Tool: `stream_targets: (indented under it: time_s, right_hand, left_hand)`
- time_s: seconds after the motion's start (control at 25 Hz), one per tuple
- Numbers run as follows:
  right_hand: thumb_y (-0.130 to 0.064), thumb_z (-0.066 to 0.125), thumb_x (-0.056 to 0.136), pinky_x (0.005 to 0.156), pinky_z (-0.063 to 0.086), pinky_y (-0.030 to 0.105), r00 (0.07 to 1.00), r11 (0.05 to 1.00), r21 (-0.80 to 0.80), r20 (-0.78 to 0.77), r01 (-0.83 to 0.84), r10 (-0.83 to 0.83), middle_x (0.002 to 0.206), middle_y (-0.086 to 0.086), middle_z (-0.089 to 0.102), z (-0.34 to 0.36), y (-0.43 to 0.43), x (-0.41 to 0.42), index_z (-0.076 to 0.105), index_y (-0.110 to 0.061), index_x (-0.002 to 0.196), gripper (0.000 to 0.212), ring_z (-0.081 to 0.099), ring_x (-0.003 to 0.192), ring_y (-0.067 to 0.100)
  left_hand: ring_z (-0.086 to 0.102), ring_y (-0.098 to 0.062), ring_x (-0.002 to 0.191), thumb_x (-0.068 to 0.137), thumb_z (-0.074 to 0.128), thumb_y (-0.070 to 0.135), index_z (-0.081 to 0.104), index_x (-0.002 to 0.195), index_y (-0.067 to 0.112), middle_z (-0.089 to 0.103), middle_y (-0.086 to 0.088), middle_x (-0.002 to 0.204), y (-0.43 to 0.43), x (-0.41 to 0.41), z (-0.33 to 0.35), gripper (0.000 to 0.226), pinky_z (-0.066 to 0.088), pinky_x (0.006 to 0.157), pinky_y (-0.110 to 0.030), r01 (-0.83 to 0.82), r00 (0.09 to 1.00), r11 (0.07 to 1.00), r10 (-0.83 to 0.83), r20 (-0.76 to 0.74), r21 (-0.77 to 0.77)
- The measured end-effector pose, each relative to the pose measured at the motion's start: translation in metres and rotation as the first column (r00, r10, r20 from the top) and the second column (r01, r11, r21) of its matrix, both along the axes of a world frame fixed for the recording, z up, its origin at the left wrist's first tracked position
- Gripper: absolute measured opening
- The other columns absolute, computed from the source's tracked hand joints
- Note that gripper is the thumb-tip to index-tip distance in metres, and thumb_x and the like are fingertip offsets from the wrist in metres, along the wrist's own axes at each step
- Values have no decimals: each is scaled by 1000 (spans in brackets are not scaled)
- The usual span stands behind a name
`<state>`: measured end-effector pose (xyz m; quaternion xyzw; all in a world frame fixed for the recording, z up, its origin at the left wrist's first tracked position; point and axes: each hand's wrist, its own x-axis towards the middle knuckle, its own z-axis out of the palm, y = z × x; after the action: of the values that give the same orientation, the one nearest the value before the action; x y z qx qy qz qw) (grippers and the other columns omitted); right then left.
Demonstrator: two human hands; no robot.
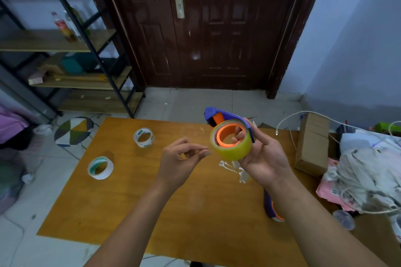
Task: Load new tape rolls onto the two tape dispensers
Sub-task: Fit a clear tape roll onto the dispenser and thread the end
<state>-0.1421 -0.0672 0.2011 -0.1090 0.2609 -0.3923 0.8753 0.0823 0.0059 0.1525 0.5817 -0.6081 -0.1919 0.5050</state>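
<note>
My right hand [263, 158] gripped the blue dispenser [225, 116], yellowish roll [231, 145] already on its orange hub, raised for access | left hand [181, 159] fingertips pinched together beside the roll, probably seeking the tape end | second dispenser [271, 209] lay on the table [152, 212].

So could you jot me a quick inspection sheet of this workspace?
Surface: orange-brown table, white scraps stuck on.
Job's things: yellow tape roll on purple dispenser; two spare rolls; second dispenser partly hidden.
Clutter: cardboard box, cloth pile.
Hands: right hand holds dispenser; left hand pinches at the roll's edge.
Cables: white cable.
Surroundings: dark door, shelf, stool.
</note>
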Motion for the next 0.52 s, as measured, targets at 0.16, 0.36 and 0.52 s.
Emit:
stream_targets:
  time_s: [0.16, 0.36, 0.52]
  right_hand:
    - [-29, 68, 95, 81, 59, 34, 999, 999, -40, -49, 21, -23, 97, 8, 72, 8, 0, -1, 57, -18, 150, 57, 68, 84, 18]
    - [-24, 70, 92, 62, 60, 26, 998, 997, 34, 7, 65, -65, 92, 7, 66, 24, -12, -21, 59, -8, 144, 55, 66, 67, 12]
    - [-21, 67, 86, 54, 56, 20, 997, 992, 101, 18, 76, -78, 84, 6, 65, 30, -21, -43, 61, -1, 133, 51, 61, 59, 8]
  left_hand:
    - [66, -15, 77, 86, 85, 28, 84, 100, 25, 68, 16, 86, -3, 15, 4, 14, 55, 65, -25, 45, 994, 998, -39, 101, -50]
    - [68, -10, 81, 90, 83, 20, 82, 100, 23, 69, 14, 94, -18, 62, 27, 10, 56, 70, -23, 22, 975, 992, 6, 221, -124]
    - [69, -11, 81, 97, 76, 36, 83, 96, 25, 70, 13, 94, -30, 92, 54, 13, 57, 70, -27, 84, 922, 987, -25, 387, -135]
